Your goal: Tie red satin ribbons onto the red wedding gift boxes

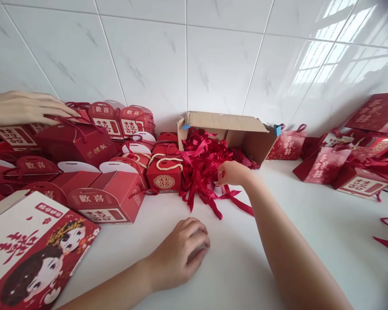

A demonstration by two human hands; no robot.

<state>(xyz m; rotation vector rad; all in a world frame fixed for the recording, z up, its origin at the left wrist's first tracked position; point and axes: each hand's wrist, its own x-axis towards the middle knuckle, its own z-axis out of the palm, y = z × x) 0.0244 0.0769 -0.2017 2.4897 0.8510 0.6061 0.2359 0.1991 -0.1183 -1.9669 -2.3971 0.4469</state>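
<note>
My right hand [234,173] reaches into a heap of red satin ribbons [202,161] with its fingers pinched together on ribbon; its fingertips are partly hidden. The heap spills out of a brown cardboard box [228,120] lying on its side against the wall. Near me, my left hand [183,247] rests on the white tabletop [236,262], fingers loosely curled and the thumb apart, holding nothing. Beyond it stands a small red gift box [164,174] with a gold cord handle, touching the ribbons.
Another person's hand [32,107] touches a dark red box [77,140] on the left. Several red gift boxes [106,198] crowd that side, beside a large printed carton [42,254]. More red boxes and bags [330,163] stand at right. A tiled wall [142,56] closes the back.
</note>
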